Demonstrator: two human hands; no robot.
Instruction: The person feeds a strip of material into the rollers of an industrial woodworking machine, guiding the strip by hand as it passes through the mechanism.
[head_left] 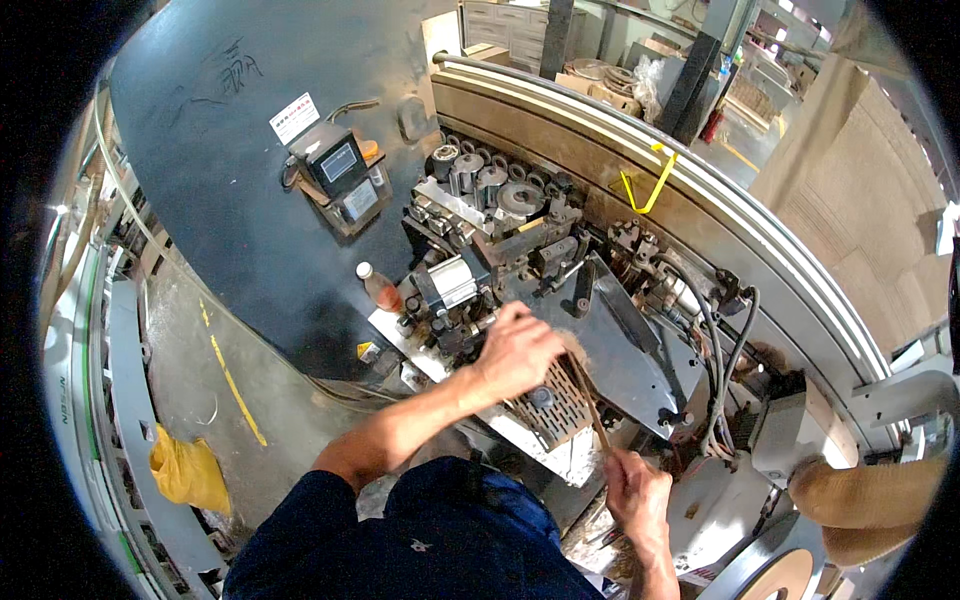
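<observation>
My right hand (638, 490) is closed around the lower end of a long, thin brown brush (592, 408). Its far end, a blurred tan tuft, lies beside a slotted metal plate (560, 412) on the machine. Up and to the left, my left hand (518, 348) reaches over the machine parts near that plate, its fingers curled in. What those fingers grip, if anything, is hidden. Just left of them sits a silver ribbed cylinder block (452, 284). A flat dark metal plate (625, 340) extends to the right of the brush.
A bottle of reddish liquid (380, 290) stands at the machine's left edge. Behind are rollers (490, 182) and a long rail (660, 150). Black cables (722, 370) loop at the right, near a ribbed tan hose (870, 495). A yellow bag (188, 470) lies on the left.
</observation>
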